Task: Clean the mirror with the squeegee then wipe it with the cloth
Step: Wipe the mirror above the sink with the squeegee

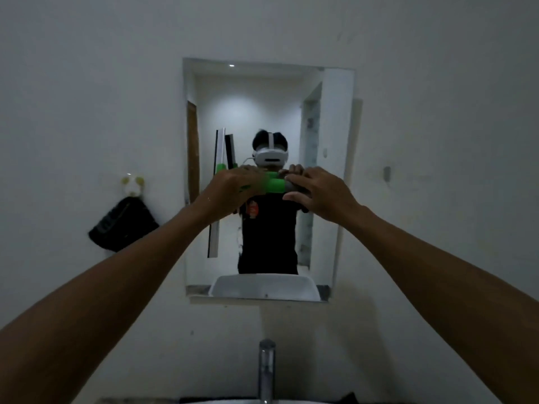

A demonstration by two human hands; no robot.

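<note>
A rectangular mirror (329, 170) hangs on the white wall ahead. Both my hands hold a squeegee (274, 185) with a green and grey handle lying level in front of the glass. Its long blade (219, 150) stands upright against the left part of the mirror. My left hand (233, 193) grips the handle near the blade. My right hand (318, 193) closes around the grey end of the handle. A dark cloth (124, 225) hangs from a hook on the wall, left of the mirror.
A chrome tap (267, 371) rises from a basin at the bottom edge, right below the mirror. A small fitting (387, 173) sticks out of the wall to the right. In the glass I see a person's reflection and a white basin.
</note>
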